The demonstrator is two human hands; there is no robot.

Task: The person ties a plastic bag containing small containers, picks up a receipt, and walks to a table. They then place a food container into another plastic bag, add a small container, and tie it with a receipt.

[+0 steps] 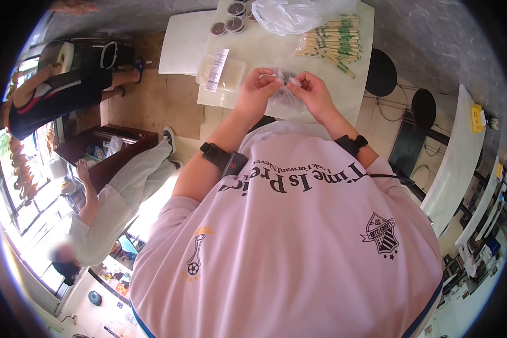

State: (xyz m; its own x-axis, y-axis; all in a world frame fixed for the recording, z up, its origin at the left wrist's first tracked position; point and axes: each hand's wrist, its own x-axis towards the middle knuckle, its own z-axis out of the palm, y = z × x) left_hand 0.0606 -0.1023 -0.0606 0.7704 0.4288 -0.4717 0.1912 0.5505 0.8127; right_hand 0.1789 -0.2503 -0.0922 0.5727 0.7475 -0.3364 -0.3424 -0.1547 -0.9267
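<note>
Both hands meet at the table's near edge over a small clear plastic bag with something dark inside, its contents blurred. My left hand pinches the bag's gathered top between thumb and fingers. Close beside it, my right hand grips the other side of the same top. Left of the hands lies a translucent plastic food container, with a printed paper slip across it. Beyond the right hand, a bundle of wrapped chopsticks with green markings is spread on the table.
Small lidded cups of dark sauce and a crumpled clear plastic bag lie at the table's far side. Black round stools stand to the right. Two other people are at the left, one in white beside a dark cabinet.
</note>
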